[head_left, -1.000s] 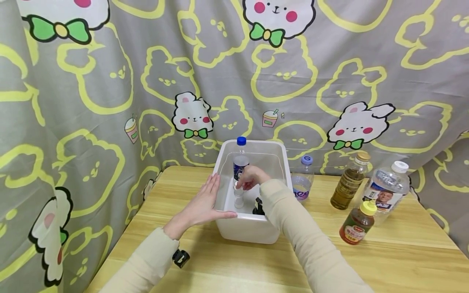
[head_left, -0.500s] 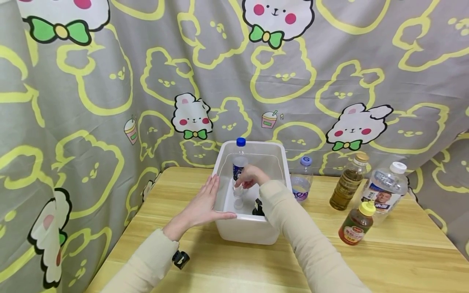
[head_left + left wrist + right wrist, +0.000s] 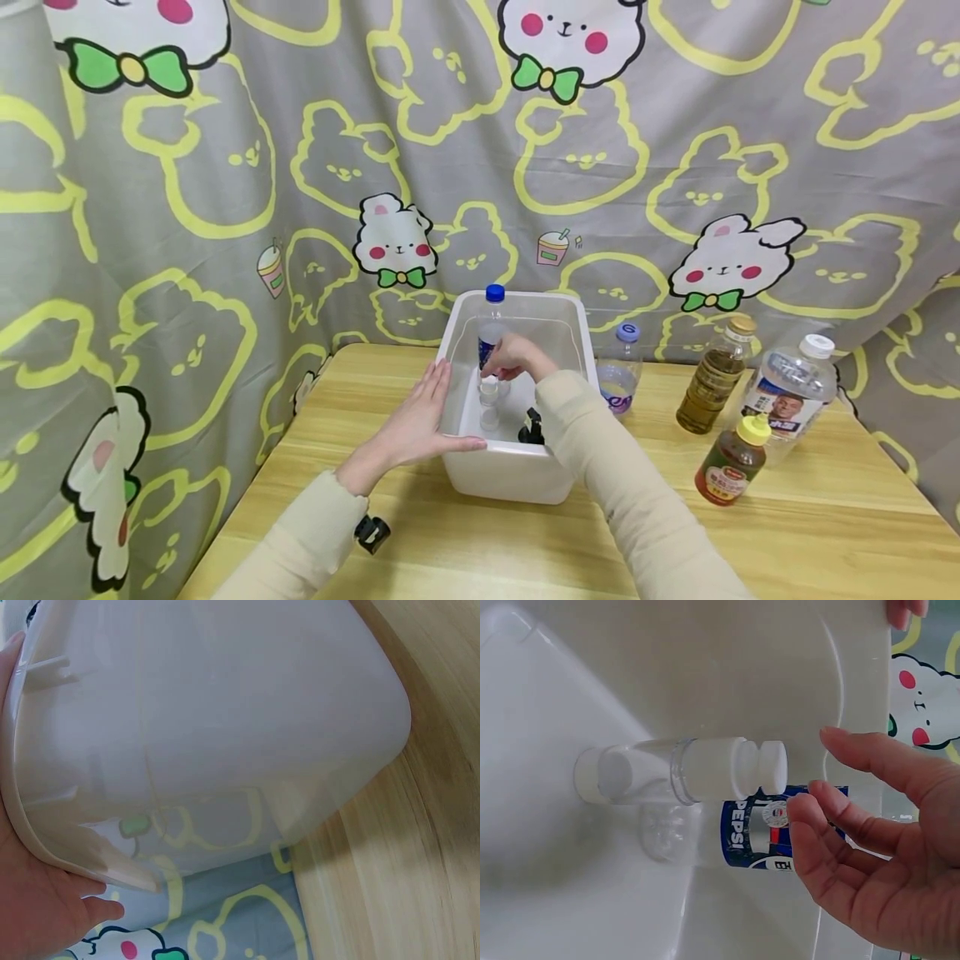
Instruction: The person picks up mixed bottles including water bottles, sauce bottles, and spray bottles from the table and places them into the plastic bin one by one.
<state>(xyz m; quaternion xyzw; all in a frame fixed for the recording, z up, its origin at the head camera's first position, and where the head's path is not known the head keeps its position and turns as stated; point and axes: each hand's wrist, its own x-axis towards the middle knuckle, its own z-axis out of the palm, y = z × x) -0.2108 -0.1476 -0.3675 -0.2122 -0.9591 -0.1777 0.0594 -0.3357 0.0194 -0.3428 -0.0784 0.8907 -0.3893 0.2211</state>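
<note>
My left hand (image 3: 408,425) lies along the near-left corner of a white plastic bin (image 3: 510,479), thumb and fingers extended against its rim. In the left wrist view its fingers touch the rim of the bin (image 3: 225,712). My right hand (image 3: 517,356) is inside the bin. In the right wrist view, the right hand's thumb and fingers (image 3: 844,746) are spread apart, just off the cap of a small clear bottle (image 3: 705,771) with a white cap. That bottle stands upright on the bin floor. Beside it is a Pepsi bottle (image 3: 761,838) with a blue cap, partly hidden by my hand.
Right of the bin stand a purple-labelled bottle (image 3: 619,375), an oil bottle (image 3: 711,379), a large clear jug (image 3: 795,383) and a yellow-capped sauce bottle (image 3: 730,467). All rest on a wooden table (image 3: 480,558). A patterned curtain (image 3: 465,167) hangs behind.
My right hand has risen slightly off the small bottle, whose white cap now shows below the fingers. The left hand stays on the rim.
</note>
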